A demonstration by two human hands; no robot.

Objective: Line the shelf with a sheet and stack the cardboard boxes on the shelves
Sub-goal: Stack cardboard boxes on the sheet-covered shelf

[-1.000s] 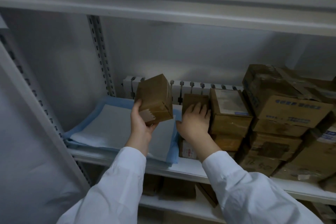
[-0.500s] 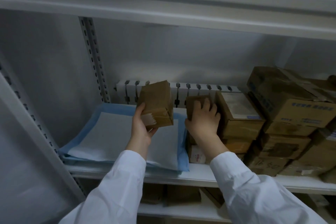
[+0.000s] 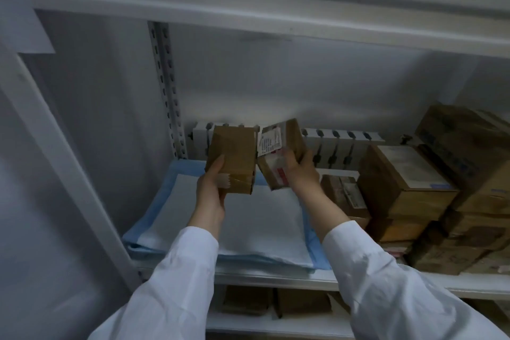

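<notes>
A blue-edged white sheet [image 3: 248, 226] lies flat on the left part of the white shelf [image 3: 276, 280]. My left hand [image 3: 211, 190] holds a plain brown cardboard box [image 3: 233, 156] upright above the sheet. My right hand [image 3: 299, 171] grips a second small cardboard box [image 3: 278, 146], tilted, with a white printed label on its upper face. The two boxes hang side by side in the air and nearly touch. A pile of several brown cardboard boxes [image 3: 408, 188] fills the right part of the shelf.
A white slotted upright [image 3: 167, 91] stands at the back left, and a white rack with black clips [image 3: 339, 146] runs along the back wall. Another shelf [image 3: 276, 8] spans overhead. More boxes [image 3: 248, 299] sit on the lower shelf. A slanted white frame post [image 3: 63, 160] stands at the left.
My right hand has lifted a labelled box out of the pile and carried it left, beside the box in my left hand. The view has shifted left and down.
</notes>
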